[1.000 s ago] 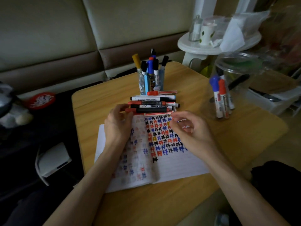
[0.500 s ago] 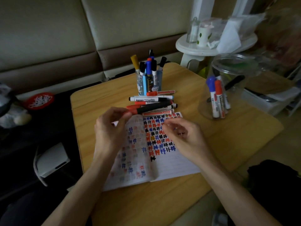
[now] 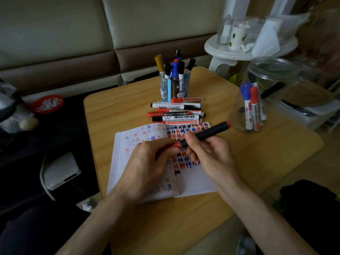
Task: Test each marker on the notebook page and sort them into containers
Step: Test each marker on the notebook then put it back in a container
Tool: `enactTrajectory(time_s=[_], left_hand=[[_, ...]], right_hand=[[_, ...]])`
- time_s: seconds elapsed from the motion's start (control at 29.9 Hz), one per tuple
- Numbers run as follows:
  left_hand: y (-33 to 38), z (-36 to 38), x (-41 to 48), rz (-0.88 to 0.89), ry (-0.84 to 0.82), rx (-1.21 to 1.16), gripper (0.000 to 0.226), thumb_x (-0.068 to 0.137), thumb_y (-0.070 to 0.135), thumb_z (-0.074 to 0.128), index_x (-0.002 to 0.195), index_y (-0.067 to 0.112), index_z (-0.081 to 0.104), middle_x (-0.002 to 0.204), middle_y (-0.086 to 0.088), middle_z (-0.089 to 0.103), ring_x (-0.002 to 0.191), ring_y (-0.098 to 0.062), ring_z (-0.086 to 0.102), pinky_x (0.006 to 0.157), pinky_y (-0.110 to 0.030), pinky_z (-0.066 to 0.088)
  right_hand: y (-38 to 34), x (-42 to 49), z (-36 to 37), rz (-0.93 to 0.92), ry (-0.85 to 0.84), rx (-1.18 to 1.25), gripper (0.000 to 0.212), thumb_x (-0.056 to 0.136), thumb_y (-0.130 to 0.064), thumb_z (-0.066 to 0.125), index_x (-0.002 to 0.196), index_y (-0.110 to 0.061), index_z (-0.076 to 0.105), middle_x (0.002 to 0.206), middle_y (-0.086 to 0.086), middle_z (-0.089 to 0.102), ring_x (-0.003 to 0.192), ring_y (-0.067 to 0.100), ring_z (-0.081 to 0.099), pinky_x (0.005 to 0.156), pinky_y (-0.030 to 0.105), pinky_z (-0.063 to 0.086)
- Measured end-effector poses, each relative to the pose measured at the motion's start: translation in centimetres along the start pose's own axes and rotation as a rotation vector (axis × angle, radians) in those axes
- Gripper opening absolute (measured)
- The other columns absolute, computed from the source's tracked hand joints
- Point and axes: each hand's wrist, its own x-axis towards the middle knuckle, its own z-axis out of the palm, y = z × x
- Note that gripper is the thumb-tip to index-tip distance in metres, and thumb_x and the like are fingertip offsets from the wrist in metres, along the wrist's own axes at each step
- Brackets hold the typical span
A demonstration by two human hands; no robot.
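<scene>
Now holding black red-capped marker [image 3: 211, 132] above open lined notebook [image 3: 193, 183], left hand [image 3: 147, 166] pinching cap, right hand [image 3: 211, 155] clamped round barrel.

Dim, muted indoor light leaves the left side and lower corners almost black, the notebook [image 3: 198, 183] and wooden surface [image 3: 276, 162] softly lit without hard shadows, with wide-angle bending and smeared, soft detail toward the upper-right edge.

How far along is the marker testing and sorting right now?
Done: notebook page carries many coloured marks; markers stand in blue pen holder and clear jar. In hand: left hand and right hand grip a black-barrelled marker. Left: pile of markers beyond the notebook.
</scene>
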Motion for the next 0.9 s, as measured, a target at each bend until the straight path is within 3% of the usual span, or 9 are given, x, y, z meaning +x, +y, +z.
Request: enactTrajectory(time_s=[0.1,0.2,0.27,0.37,0.5,0.74,0.84,0.9], left_hand=[[-0.4,-0.9,0.0,-0.084,-0.017,-0.030,0.017,0.099,0.024,0.062,0.101,0.031,0.077,0.088,0.028,0.071,0.083,0.006,0.069,0.070,-0.012,0.052],[-1.8,-2.9,0.3,-0.142,0.035,-0.038,0.017,0.099,0.023,0.061,0.098,0.026,0.077,0.082,0.009,0.074,0.071,-0.011,0.068,0.061,-0.024,0.055],[-1.9,-3.4,-0.1,-0.152,0.014,-0.090,0.016,0.097,0.024,0.061,0.102,0.022,0.076,0.086,0.011,0.074,0.077,-0.008,0.070,0.068,-0.023,0.057],[-1.3,-2.5,-0.7,-0.116,-0.054,-0.134,0.019,0.093,0.038,0.060,0.104,0.030,0.073,0.096,0.021,0.074,0.093,0.002,0.070,0.079,-0.018,0.056],[-1.8,-1.8,-1.1,-0.092,-0.085,-0.064,0.014,0.095,0.037,0.063,0.105,0.033,0.072,0.096,0.020,0.074,0.091,0.002,0.069,0.073,-0.012,0.050],[-2.2,-1.5,-0.8,-0.094,-0.105,0.060,0.010,0.095,0.040,0.064,0.104,0.040,0.068,0.094,0.025,0.069,0.086,0.006,0.065,0.070,-0.009,0.046],[-2.3,-1.3,-0.7,-0.093,-0.093,0.079,0.016,0.095,0.041,0.064,0.108,0.036,0.071,0.092,0.023,0.069,0.086,0.005,0.064,0.070,-0.010,0.047],[-2.2,-1.3,-0.7,-0.081,-0.095,0.095,0.020,0.094,0.042,0.063,0.110,0.033,0.072,0.093,0.021,0.070,0.086,0.004,0.065,0.070,-0.012,0.048]], right_hand=[[-0.9,-0.1,-1.0,0.060,0.085,-0.010,0.031,0.092,-0.036,0.069,0.096,-0.005,0.071,0.072,-0.004,0.069,0.066,0.008,0.063,0.062,0.019,0.051],[-2.3,0.5,-4.4,0.031,0.245,0.073,0.030,0.090,-0.038,0.068,0.103,-0.010,0.071,0.077,-0.008,0.068,0.071,0.004,0.062,0.068,0.021,0.053],[-2.3,0.4,-4.5,-0.006,0.174,0.007,0.027,0.094,-0.032,0.067,0.099,-0.005,0.071,0.075,-0.005,0.067,0.068,0.006,0.060,0.064,0.019,0.051],[-0.7,-0.3,-2.6,0.020,0.063,-0.113,0.030,0.097,-0.025,0.067,0.089,0.004,0.068,0.069,0.004,0.066,0.060,0.011,0.058,0.054,0.018,0.048],[0.5,-1.3,-2.2,-0.020,-0.019,-0.112,0.026,0.099,-0.016,0.065,0.086,0.006,0.066,0.068,0.015,0.066,0.056,0.016,0.059,0.050,0.021,0.048],[1.0,-2.2,-1.8,-0.065,-0.054,-0.230,0.017,0.098,-0.014,0.066,0.082,-0.009,0.068,0.064,0.002,0.066,0.057,0.006,0.061,0.056,0.016,0.047],[1.2,-2.4,-1.7,-0.116,-0.046,-0.316,0.023,0.099,-0.019,0.065,0.076,-0.017,0.065,0.065,0.014,0.061,0.057,0.023,0.057,0.054,0.028,0.044],[1.3,-2.5,-1.6,-0.136,-0.045,-0.335,0.023,0.099,-0.020,0.065,0.076,-0.020,0.065,0.066,0.015,0.059,0.059,0.026,0.057,0.055,0.033,0.045]])
